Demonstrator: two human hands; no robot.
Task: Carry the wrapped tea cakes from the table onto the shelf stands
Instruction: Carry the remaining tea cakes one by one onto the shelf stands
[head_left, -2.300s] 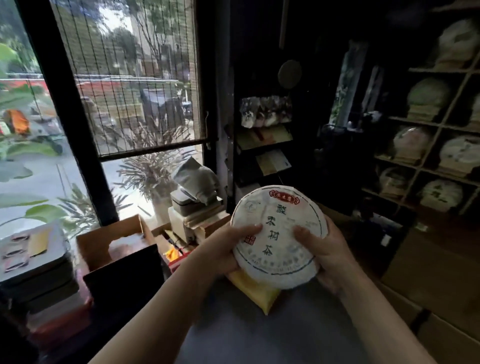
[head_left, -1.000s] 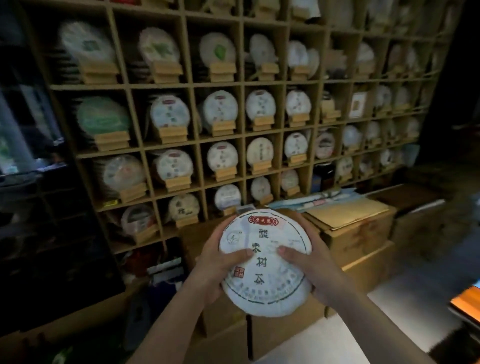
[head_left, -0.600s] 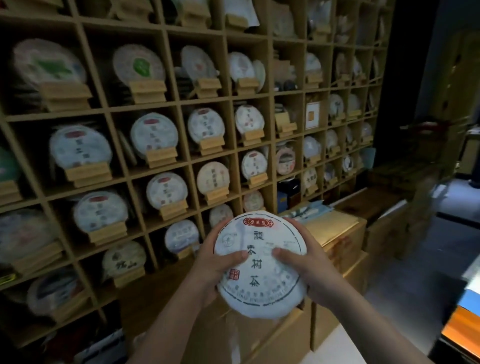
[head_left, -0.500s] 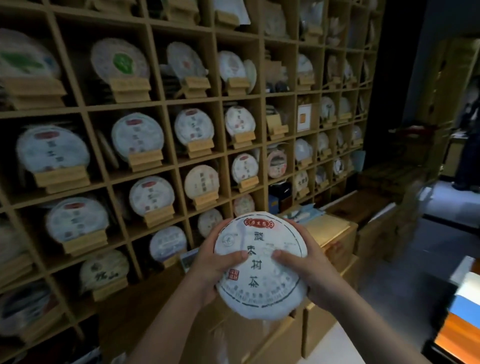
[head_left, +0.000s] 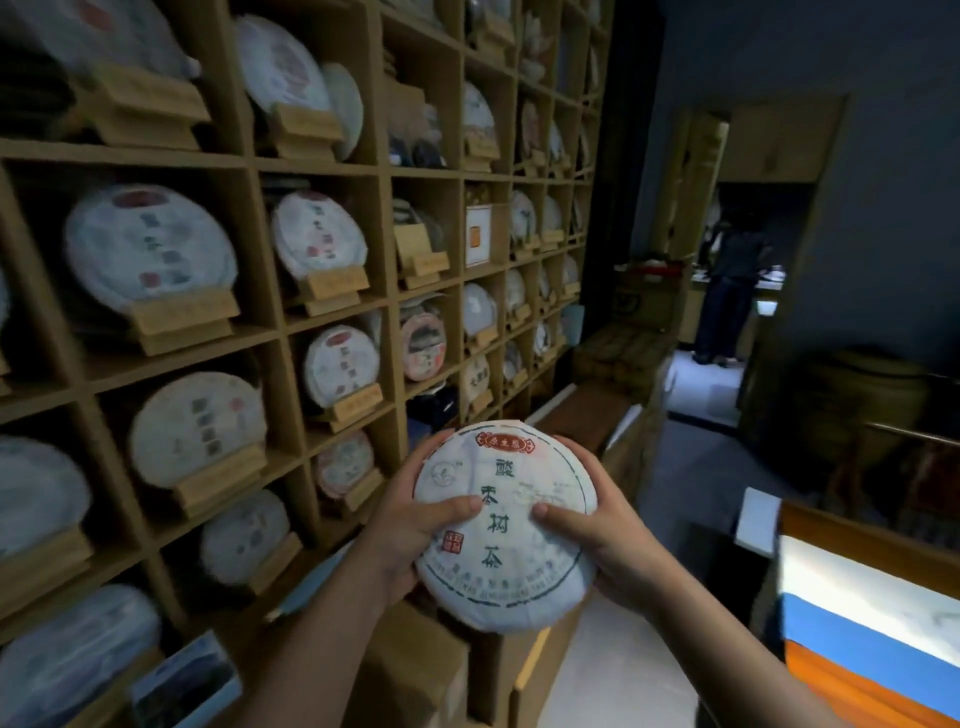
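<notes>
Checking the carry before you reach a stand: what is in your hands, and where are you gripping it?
A round, white paper-wrapped tea cake, gripped at its side edges: left hand left, right hand right, thumbs on its face.

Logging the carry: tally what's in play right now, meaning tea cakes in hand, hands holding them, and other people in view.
Tea cake in hand: 1
Hands holding it: 2, left hand and right hand
Person in doorway: 1
Total: 4
</notes>
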